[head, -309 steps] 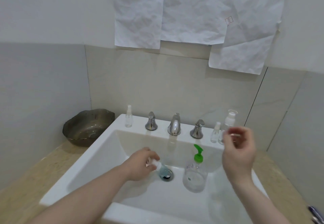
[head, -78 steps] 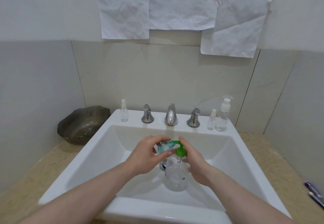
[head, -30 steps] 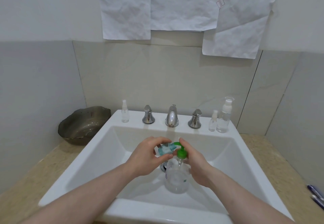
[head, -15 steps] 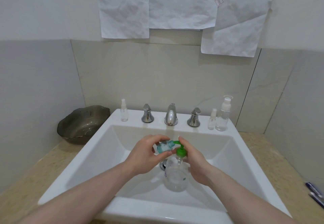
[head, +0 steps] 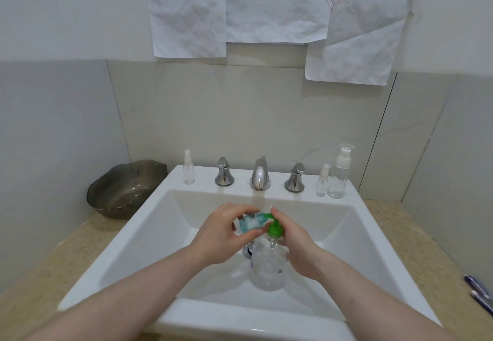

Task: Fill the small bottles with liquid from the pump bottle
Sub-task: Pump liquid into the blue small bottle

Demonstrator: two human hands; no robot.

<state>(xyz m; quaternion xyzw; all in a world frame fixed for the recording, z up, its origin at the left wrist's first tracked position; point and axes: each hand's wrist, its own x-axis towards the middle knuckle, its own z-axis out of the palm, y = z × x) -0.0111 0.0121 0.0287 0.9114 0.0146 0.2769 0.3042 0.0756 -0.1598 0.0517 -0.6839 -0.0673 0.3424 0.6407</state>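
Note:
A clear pump bottle (head: pixel 266 266) with a green pump head (head: pixel 274 227) stands in the white sink (head: pixel 149 234). My left hand (head: pixel 226 234) grips a small bluish bottle (head: pixel 249 222), tilted with its mouth at the green spout. My right hand (head: pixel 296 247) lies along the pump bottle's right side with a finger on top of the pump head. More small clear bottles stand on the sink's back ledge: one at the left (head: pixel 189 167), a small one (head: pixel 322 180) and a taller one (head: pixel 339 172) at the right.
A chrome faucet (head: pixel 259 174) with two handles stands at the back of the sink. A dark metal bowl (head: pixel 125 188) rests on the beige counter at the left. Pens (head: pixel 480 294) lie at the right edge. Paper sheets hang on the wall.
Hardly anything differs over the last second: both hands stay at the pump head with the small bottle at the spout. Ten seconds ago the right hand was raised and away from the pump bottle.

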